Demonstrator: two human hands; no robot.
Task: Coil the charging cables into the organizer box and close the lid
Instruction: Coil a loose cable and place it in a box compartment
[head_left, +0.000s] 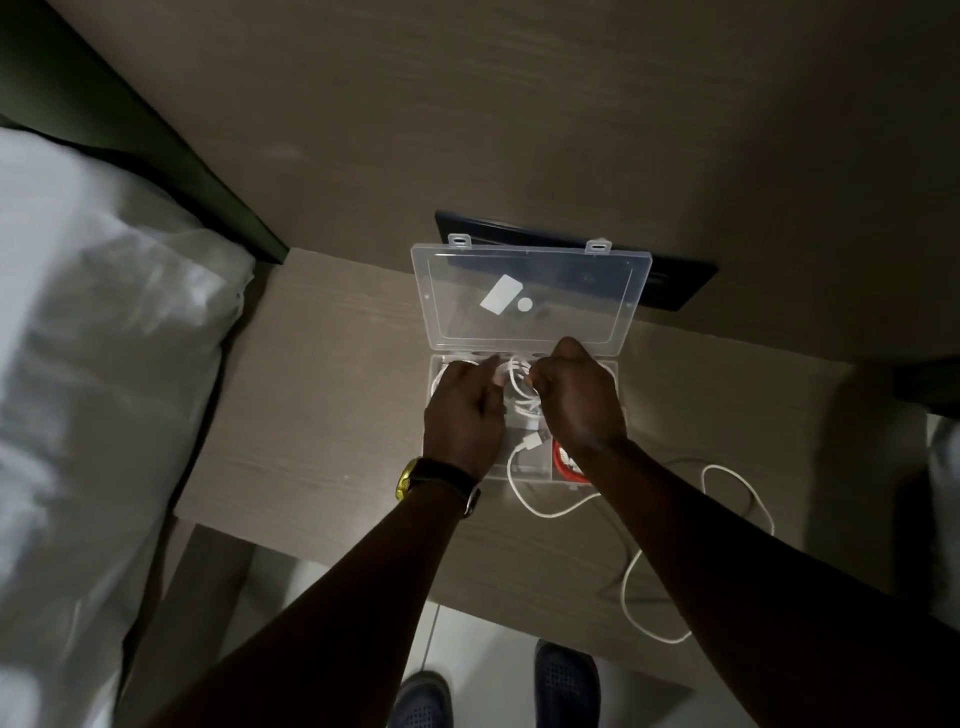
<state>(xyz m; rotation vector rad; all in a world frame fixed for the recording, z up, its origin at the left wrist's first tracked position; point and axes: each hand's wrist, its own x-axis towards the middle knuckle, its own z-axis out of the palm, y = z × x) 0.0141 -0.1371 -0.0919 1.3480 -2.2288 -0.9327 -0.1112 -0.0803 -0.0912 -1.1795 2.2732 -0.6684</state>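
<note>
A clear plastic organizer box (621, 385) sits on a wooden bedside table, its lid (530, 291) standing open against the wall. Both hands are over the box. My left hand (462, 415) and my right hand (576, 400) pinch a coiled white cable (519, 382) between them above the far compartments. A white USB plug (532, 443) lies in a near compartment, and its cable trails out over the front edge. A red cable (566, 465) lies coiled in the near right compartment, partly under my right wrist. Another white cable (727, 493) loops loose on the table at the right.
A white pillow and bedding (104, 338) fill the left side. A black panel (675, 280) sits on the wall behind the lid. The table's front edge (322, 553) is near my body, with my shoes (563, 680) on the floor below.
</note>
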